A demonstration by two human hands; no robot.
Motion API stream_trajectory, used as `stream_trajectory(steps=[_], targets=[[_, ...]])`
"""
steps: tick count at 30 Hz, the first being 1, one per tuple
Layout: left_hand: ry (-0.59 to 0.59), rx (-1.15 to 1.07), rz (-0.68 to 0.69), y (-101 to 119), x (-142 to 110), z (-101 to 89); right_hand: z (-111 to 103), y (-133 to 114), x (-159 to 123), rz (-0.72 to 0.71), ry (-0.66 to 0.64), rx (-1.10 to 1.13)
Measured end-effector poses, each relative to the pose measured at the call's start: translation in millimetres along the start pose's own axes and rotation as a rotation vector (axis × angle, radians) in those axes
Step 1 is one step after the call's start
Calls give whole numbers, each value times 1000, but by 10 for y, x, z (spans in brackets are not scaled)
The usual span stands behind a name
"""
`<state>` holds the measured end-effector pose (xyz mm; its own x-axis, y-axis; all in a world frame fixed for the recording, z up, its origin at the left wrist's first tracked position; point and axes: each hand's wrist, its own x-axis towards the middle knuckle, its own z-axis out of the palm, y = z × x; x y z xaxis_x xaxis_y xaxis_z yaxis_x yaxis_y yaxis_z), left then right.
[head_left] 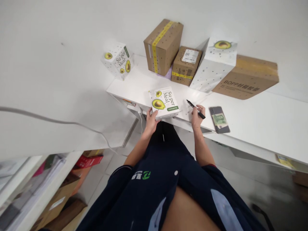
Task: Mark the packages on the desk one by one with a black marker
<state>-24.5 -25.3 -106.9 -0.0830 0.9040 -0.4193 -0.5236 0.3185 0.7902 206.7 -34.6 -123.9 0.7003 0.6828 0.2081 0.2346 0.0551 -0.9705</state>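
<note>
My left hand grips the near left corner of a white avocado-print box marked "Su-per Meal", which lies on the white desk near its front edge. Its thumb rests on the box's top edge, and the other fingers are partly hidden along the side. In my right hand is a black marker, held between the fingers with its tip pointing up and left toward the box. A gap separates the marker from the box. Just right of this hand lies a dark phone with a green banknote under its case.
Behind stand a tall brown carton, a smaller carton, a tall white avocado box and a wide brown carton. Another avocado box sits at the desk's far left corner. A grey cable hangs at left, above shelves.
</note>
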Motion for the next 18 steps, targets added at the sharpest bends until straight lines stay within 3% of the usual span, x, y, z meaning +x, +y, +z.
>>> stream_trajectory(steps=[3, 5, 9, 12, 15, 18], targets=[[-53, 117, 8, -86, -55, -96, -3, -80, 16, 104, -91, 175], [-9, 285, 141, -108, -81, -183, 18, -165, 28, 113, -142, 240], [104, 756, 779, 23, -107, -228, 154, -411, 25, 9, -171, 195], [-34, 1065, 1066, 188, -91, -61, 332, -597, 1, -24, -138, 239], [-181, 1266, 1117, 273, -15, 202, 520, -729, 2, -38, -135, 342], [-246, 1380, 1031, 262, 106, 425, 678, -803, 61, -55, -187, 404]])
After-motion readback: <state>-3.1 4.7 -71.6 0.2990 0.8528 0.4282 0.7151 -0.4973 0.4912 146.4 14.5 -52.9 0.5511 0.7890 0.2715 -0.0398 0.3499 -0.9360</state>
